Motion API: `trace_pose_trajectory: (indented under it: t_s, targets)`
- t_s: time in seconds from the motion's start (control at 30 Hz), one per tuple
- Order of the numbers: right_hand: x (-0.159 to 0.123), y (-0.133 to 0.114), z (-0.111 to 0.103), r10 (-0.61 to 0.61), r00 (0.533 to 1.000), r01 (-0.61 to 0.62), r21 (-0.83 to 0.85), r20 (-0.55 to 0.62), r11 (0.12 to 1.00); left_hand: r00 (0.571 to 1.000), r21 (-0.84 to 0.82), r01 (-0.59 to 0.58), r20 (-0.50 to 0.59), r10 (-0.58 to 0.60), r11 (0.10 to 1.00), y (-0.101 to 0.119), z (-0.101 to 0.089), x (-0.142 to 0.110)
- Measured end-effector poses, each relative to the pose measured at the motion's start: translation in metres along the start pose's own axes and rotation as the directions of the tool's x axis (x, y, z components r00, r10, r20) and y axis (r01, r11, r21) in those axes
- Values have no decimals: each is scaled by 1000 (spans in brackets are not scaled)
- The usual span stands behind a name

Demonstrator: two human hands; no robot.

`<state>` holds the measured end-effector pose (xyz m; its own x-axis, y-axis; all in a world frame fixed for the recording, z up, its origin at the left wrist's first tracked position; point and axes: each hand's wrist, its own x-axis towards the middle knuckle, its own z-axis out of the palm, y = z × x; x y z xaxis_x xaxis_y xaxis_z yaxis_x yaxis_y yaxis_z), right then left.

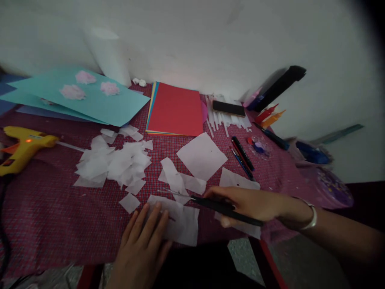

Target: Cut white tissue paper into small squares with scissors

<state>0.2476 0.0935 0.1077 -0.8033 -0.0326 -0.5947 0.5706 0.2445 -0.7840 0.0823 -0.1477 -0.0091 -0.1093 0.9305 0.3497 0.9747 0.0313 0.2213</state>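
Observation:
My left hand lies with fingers stretched out on a white piece of paper near the table's front edge. In my right hand is a pair of scissors, seen side-on, with black handles and thin metal blades pointing left. The blades are above the upper edge of that paper, close to some white strips; whether they touch cannot be made out. To the left is a loose pile of small white paper squares. A larger white sheet lies beyond the strips. More white paper is partly under my right hand.
At left lies a yellow glue gun with a lit light. Turquoise sheets with pink paper flowers stand behind it. Red paper tops a coloured stack. A phone rests on glue sticks; pens and paint tubes are at right.

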Motion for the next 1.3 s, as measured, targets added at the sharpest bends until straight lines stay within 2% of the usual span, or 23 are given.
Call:
trace_pose_trajectory:
  t_s: [0.07,0.13,0.23,0.33,0.47,0.7,0.9,1.0,1.1,1.2,1.3]
  targets:
    - [-23,9,1,26,1000,-27,65,16,997,1000,-43,17,5,-17,999,-3,-4,-4]
    - [-47,26,6,62,997,-67,127,43,990,997,-94,33,-62,-39,995,-3,-7,-12]
    - [-76,55,20,134,988,-146,174,82,974,979,-176,-54,-201,18,983,6,-10,-22]
    - [-86,72,31,176,982,-185,164,72,969,977,-218,-142,-185,102,966,17,-12,-21]
    - [-74,69,33,184,977,-198,142,108,970,984,-157,-170,-77,160,973,26,-8,-8]
    - [-44,51,29,191,969,-202,59,154,978,995,-143,-77,50,85,987,34,8,-10]
    - [-37,47,39,191,972,-209,137,133,968,998,-178,-66,6,68,982,32,7,-13]
    - [-37,54,45,176,974,-205,236,140,950,995,-169,-99,-42,93,981,28,3,-14]
    - [-38,62,50,179,976,-209,313,121,927,991,-145,-136,-25,133,980,24,0,-16]
    - [-39,64,51,223,969,-246,310,108,918,986,-131,-169,-13,169,977,22,0,-16]
    - [-40,57,48,214,969,-240,263,123,935,986,-142,-166,-33,163,976,21,0,-11]
